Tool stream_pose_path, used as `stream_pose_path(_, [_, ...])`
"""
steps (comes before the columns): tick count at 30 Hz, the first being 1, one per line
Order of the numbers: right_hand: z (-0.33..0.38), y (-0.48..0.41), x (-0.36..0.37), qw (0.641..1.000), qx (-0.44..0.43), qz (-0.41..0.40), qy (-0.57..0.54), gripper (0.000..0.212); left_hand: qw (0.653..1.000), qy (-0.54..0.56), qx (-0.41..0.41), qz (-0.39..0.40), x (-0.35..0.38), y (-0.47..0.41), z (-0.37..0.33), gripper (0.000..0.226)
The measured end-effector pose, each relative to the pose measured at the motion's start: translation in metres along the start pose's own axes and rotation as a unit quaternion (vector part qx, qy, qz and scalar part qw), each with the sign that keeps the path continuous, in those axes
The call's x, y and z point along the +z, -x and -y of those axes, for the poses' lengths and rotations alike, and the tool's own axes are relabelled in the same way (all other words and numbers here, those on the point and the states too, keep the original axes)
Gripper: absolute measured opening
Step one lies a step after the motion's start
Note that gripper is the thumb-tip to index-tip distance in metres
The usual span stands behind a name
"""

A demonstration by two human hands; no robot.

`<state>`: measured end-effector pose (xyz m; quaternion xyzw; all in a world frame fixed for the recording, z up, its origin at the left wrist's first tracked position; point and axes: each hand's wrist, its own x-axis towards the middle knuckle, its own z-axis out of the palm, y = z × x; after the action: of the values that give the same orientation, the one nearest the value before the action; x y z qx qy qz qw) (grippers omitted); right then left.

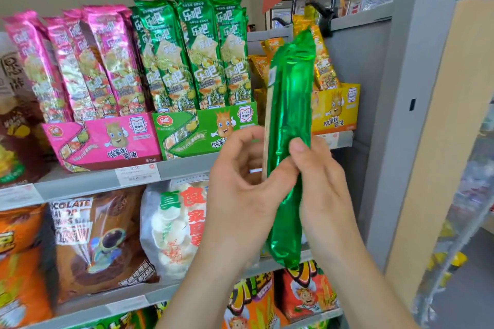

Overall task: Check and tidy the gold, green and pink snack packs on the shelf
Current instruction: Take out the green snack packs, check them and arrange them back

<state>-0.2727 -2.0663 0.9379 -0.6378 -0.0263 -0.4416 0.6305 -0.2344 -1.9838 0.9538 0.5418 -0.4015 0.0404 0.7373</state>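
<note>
Head view: green pack [290, 104] upright, pinched at mid-length between curled left fingers [242, 141] and right fingers [299, 148].

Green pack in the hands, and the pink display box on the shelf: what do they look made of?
The green pack, pinched by the left hand and right hand: likely thin metallised plastic film, glossy; bright glare streaks and fine creases show. The pink display box: probably printed cardboard, satin finish; flat stiff panels, straight folded edges, no crinkles.
</note>
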Motion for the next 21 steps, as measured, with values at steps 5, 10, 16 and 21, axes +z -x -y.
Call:
stream_pose_path(5, [-0.006,-0.005,-0.015,0.991,0.043,0.088,-0.088,0.069,0.999,0.035,0.011,0.03,0.008,-0.027,-0.012,0.034])
stream_pose_path(10, [0.009,-0.039,-0.035,0.983,-0.021,0.153,-0.094,0.05,0.991,-0.079,0.086,0.067,0.014,-0.059,-0.028,0.028])
stream_pose_path(16, [0.033,-0.108,-0.055,0.977,-0.056,0.201,-0.051,0.039,0.894,-0.404,0.195,0.0,0.02,-0.105,-0.053,0.019])
stream_pose_path(21, [0.05,-0.166,-0.045,0.985,-0.12,0.104,-0.063,0.027,0.695,-0.663,0.267,-0.076,0.014,-0.149,-0.072,0.042])
